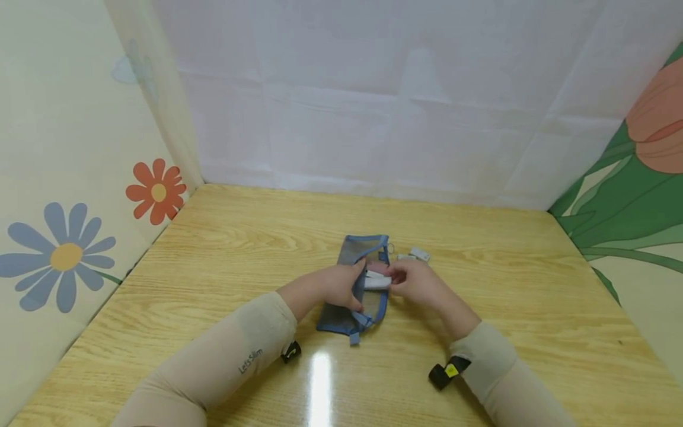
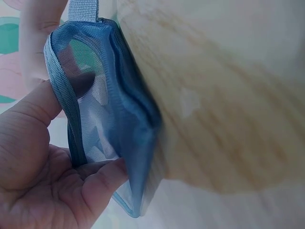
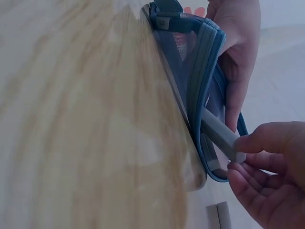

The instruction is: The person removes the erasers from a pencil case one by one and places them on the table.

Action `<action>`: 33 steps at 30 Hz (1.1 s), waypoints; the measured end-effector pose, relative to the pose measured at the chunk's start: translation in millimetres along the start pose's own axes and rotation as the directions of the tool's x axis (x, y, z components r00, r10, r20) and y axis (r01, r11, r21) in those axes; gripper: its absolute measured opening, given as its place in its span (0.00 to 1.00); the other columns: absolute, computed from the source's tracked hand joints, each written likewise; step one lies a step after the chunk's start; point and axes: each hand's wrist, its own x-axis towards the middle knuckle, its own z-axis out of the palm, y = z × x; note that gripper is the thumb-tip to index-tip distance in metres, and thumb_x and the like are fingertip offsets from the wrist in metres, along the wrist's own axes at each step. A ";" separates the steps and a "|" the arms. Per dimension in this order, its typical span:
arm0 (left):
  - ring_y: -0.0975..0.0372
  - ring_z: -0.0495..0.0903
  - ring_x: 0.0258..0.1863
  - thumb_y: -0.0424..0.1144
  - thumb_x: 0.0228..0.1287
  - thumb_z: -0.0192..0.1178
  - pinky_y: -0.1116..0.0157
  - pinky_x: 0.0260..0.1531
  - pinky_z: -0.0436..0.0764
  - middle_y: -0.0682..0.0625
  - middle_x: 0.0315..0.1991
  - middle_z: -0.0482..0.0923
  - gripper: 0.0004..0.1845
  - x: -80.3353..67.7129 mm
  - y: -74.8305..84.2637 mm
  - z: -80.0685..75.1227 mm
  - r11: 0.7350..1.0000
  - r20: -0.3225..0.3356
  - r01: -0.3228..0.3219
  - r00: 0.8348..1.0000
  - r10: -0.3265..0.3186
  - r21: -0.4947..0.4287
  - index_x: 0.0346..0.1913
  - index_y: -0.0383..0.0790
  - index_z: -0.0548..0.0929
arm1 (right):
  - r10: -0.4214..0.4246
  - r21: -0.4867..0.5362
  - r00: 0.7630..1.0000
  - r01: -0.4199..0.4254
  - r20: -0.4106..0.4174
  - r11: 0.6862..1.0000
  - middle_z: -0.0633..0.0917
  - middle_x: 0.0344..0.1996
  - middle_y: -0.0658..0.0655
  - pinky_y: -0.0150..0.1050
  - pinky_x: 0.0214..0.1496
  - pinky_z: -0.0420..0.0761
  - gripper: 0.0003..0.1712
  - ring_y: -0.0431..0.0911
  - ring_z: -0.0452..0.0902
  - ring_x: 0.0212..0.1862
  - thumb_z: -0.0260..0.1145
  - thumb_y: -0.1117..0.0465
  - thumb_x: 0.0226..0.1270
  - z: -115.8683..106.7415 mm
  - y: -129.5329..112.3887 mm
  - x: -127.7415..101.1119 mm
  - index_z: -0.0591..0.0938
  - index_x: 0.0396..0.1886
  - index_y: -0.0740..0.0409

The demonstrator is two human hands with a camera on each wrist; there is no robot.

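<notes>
A blue-edged mesh zip pouch [image 1: 334,316] lies on the table with its mouth spread toward the right. My left hand [image 1: 340,287] grips the pouch at its opening; in the left wrist view the thumb and a finger reach into the mesh pouch [image 2: 136,143]. My right hand [image 1: 418,286] pinches the end of a light grey rectangular bar [image 3: 221,135] between thumb and fingers. The bar's other end is inside the pouch mouth, hidden by the zip edge. Another whitish piece [image 1: 377,274] shows beside it in the head view. What the pieces are I cannot tell.
Small whitish blocks [image 1: 420,254] lie on the wooden table [image 1: 256,237] just beyond my right hand. A white sheet [image 1: 341,136] hangs behind the table, and flower-printed panels [image 1: 66,258] stand at both sides.
</notes>
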 end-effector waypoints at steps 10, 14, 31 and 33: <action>0.53 0.64 0.62 0.52 0.46 0.69 0.61 0.61 0.63 0.39 0.65 0.60 0.58 -0.2 1.6 -0.1 1.000 0.018 0.020 1.000 -0.020 0.005 0.71 0.35 0.43 | 0.021 0.047 0.999 -0.019 -0.043 0.999 0.81 0.32 0.54 0.36 0.38 0.79 0.11 0.44 0.77 0.35 0.67 0.67 0.53 -21.9 8.8 -7.1 0.82 0.39 0.60; 0.53 0.65 0.62 0.52 0.46 0.69 0.60 0.61 0.64 0.38 0.65 0.62 0.58 0.1 1.4 0.5 1.000 0.009 0.017 1.000 -0.017 0.004 0.71 0.34 0.43 | 0.050 0.079 0.996 -0.044 -0.078 0.996 0.82 0.35 0.57 0.38 0.39 0.79 0.13 0.47 0.77 0.37 0.66 0.67 0.55 -33.9 15.0 -10.0 0.81 0.41 0.63; 0.52 0.65 0.61 0.53 0.46 0.69 0.60 0.61 0.64 0.38 0.65 0.61 0.59 0.4 1.0 0.6 1.000 0.018 0.027 0.999 -0.027 -0.003 0.72 0.36 0.42 | 0.199 0.068 0.939 -0.187 -0.281 0.980 0.82 0.37 0.62 0.39 0.40 0.77 0.14 0.51 0.77 0.40 0.65 0.64 0.58 -68.0 51.9 -13.2 0.79 0.44 0.65; 0.52 0.65 0.62 0.53 0.46 0.69 0.60 0.61 0.64 0.38 0.65 0.61 0.58 0.1 1.2 0.5 1.000 0.016 0.023 1.000 -0.023 -0.001 0.72 0.36 0.42 | 0.217 0.071 0.931 -0.205 -0.293 0.976 0.82 0.37 0.63 0.39 0.39 0.77 0.14 0.52 0.77 0.41 0.64 0.64 0.59 -68.9 55.1 -13.4 0.79 0.44 0.65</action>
